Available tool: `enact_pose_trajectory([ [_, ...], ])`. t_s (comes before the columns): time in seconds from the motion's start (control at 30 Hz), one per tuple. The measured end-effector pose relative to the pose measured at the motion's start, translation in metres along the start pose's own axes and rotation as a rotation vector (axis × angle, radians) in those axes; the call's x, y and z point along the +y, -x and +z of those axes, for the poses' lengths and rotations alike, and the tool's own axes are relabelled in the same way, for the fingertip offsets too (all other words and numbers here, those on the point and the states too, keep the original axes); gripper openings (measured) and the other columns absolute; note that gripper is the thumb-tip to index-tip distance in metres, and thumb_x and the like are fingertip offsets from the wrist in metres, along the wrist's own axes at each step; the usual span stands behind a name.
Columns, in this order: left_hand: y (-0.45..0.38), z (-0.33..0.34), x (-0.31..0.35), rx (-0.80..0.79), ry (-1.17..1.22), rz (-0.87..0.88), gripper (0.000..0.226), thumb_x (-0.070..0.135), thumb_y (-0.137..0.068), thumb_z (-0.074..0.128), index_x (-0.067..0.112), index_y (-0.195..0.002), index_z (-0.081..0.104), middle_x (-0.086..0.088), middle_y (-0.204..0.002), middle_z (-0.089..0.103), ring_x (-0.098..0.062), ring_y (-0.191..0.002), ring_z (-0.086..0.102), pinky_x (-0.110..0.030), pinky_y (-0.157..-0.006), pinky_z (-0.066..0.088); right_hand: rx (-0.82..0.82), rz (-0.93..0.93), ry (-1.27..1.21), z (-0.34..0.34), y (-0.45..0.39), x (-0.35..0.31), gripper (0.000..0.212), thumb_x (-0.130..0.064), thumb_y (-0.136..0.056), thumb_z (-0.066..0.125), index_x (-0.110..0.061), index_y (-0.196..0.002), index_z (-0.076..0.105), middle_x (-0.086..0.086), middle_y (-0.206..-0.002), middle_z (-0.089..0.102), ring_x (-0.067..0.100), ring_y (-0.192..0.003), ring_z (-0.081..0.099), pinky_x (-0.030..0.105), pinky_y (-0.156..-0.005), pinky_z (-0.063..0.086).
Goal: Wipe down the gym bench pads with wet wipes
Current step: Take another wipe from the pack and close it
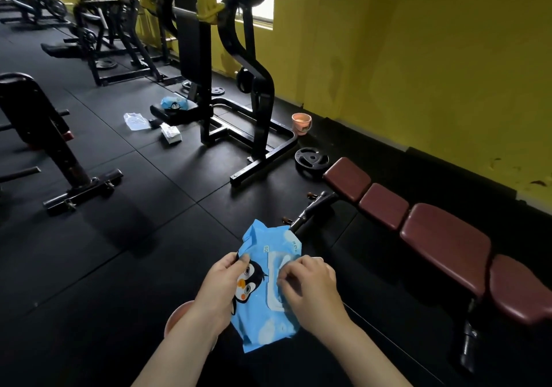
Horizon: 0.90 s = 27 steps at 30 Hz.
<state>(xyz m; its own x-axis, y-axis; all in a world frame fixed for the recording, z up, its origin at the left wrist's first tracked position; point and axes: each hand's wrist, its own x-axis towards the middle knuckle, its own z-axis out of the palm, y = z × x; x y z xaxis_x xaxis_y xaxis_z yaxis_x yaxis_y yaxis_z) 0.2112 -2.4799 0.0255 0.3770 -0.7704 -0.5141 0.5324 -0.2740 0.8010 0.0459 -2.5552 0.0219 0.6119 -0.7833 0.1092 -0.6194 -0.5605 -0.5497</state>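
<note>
- Wet-wipe pack (263, 285): blue, penguin print, held in the air at lower centre of the frame, white flap facing up at me.
- Left hand (221, 285): I have its fingers and thumb curled round the pack's left edge, gripping it beside the penguin.
- Right hand (307, 288): fingertips bent onto the white flap (279, 279), pinching at its edge. I cannot tell whether a wipe is already caught or only the flap.
- Bench pads (442, 237): four maroon cushions in a row at right of the frame, below the yellow wall (418, 58); well apart from both hands, not yet touched.
- Step in hand, as I judge it: opening the pack to draw one wipe.
- Handling note: I would hold the pack firm with the left hand and peel the flap back low and slowly, so the soft pack does not buckle.
- Handling note: pinch a single sheet at its corner, pull straight up, then press the flap closed to keep the rest damp.
- Also listed: second pack (174, 103) on a seat at upper centre-left; weight plate (311, 159) on the floor; small bucket (302, 123) near the wall.
</note>
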Motion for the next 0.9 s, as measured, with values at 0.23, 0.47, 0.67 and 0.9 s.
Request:
enact_pose_trajectory([
  [0.23, -0.038, -0.004, 0.016, -0.046, -0.029, -0.032, 0.026, 0.026, -0.096, 0.064, 0.005, -0.111, 0.066, -0.019, -0.106, 0.074, -0.037, -0.09, 0.074, -0.039, -0.066, 0.059, -0.014, 0.011, 0.087, 0.005, -0.031, 0.003, 0.012, -0.048, -0.091, 0.055, -0.037, -0.095, 0.057, -0.023, -0.096, 0.043, 0.003, -0.096, 0.035, 0.03, -0.111, 0.022],
  [0.47, -0.075, 0.009, 0.019, -0.056, -0.039, -0.062, 0.024, 0.028, -0.096, 0.065, 0.008, -0.108, 0.069, -0.018, -0.106, 0.074, -0.037, -0.091, 0.074, -0.039, -0.066, 0.059, -0.096, 0.0, 0.127, 0.001, -0.059, 0.028, 0.015, -0.041, -0.099, 0.043, -0.032, -0.098, 0.055, -0.019, -0.102, 0.046, 0.004, -0.102, 0.04, 0.029, -0.112, 0.021],
  [0.67, -0.116, 0.028, 0.027, 0.046, -0.055, -0.017, 0.018, 0.028, -0.096, 0.065, 0.011, -0.1, 0.072, -0.016, -0.102, 0.075, -0.038, -0.089, 0.074, -0.043, -0.068, 0.061, -0.116, 0.345, -0.616, -0.031, -0.102, 0.061, 0.018, -0.036, -0.098, 0.05, -0.028, -0.084, 0.06, -0.009, -0.093, 0.059, 0.008, -0.086, 0.054, 0.023, -0.075, 0.046],
  [0.9, -0.164, 0.039, 0.031, 0.282, -0.142, 0.067, 0.023, 0.029, -0.1, 0.057, 0.008, -0.1, 0.067, -0.015, -0.092, 0.076, -0.035, -0.081, 0.075, -0.045, -0.066, 0.061, 0.012, 0.323, -0.984, -0.087, -0.18, 0.117, 0.02, -0.024, -0.101, 0.051, -0.014, -0.098, 0.068, -0.007, -0.093, 0.072, 0.007, -0.091, 0.066, 0.025, -0.084, 0.048],
])
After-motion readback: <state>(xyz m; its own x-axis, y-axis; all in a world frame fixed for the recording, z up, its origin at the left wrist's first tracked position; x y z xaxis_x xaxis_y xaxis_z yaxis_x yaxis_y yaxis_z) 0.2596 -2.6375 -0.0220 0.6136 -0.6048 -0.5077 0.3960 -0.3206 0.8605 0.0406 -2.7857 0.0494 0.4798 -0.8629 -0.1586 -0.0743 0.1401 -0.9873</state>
